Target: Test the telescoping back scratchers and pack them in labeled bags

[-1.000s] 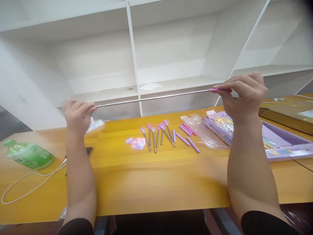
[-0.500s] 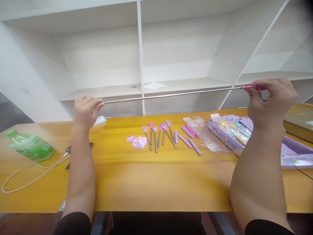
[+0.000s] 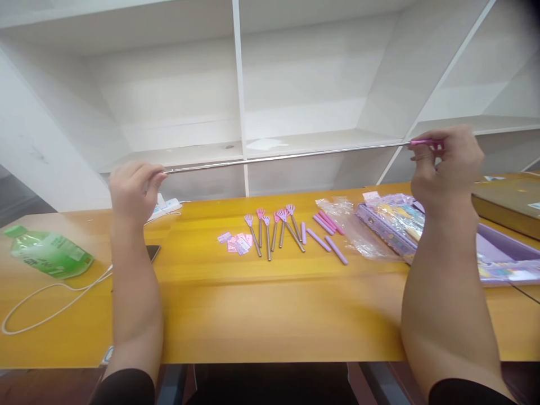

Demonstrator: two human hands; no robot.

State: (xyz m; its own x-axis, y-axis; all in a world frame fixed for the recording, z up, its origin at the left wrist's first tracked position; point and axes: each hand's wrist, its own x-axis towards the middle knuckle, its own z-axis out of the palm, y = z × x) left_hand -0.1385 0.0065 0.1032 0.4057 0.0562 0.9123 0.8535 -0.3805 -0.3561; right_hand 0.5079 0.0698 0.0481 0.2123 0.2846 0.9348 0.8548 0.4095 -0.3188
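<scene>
Fingers (image 3: 158,175) of the left hand (image 3: 131,183): thumb and forefinger pinched together on the thin tip of a silver rod (image 3: 291,156). Right hand (image 3: 453,163): fingers clamped on the same rod's pink end piece (image 3: 422,142), part of which is hidden by the grip. Rod is held in the air above the worktop (image 3: 274,315), spanning the gap between the hands in front of the white shelving (image 3: 238,84); right end sits a little higher in view.

On the worktop, below the rod: a group of sticks (image 3: 268,242) with pink and lilac hand-shaped heads and metal shafts, some crossing. Small printed cards (image 3: 242,245) overlap just left of them; lilac and pink tubes (image 3: 336,250) lie just right, near clear plastic wrapping (image 3: 366,244).

Right side: an open purple box (image 3: 379,228) with wrapped items inside, partly behind the right forearm; brown carton (image 3: 506,202) beyond it.

Left side: green bottle (image 3: 50,253) on its side, white cable (image 3: 90,286), dark phone (image 3: 153,253) partly behind the left forearm, white power strip (image 3: 167,208) near the shelving
</scene>
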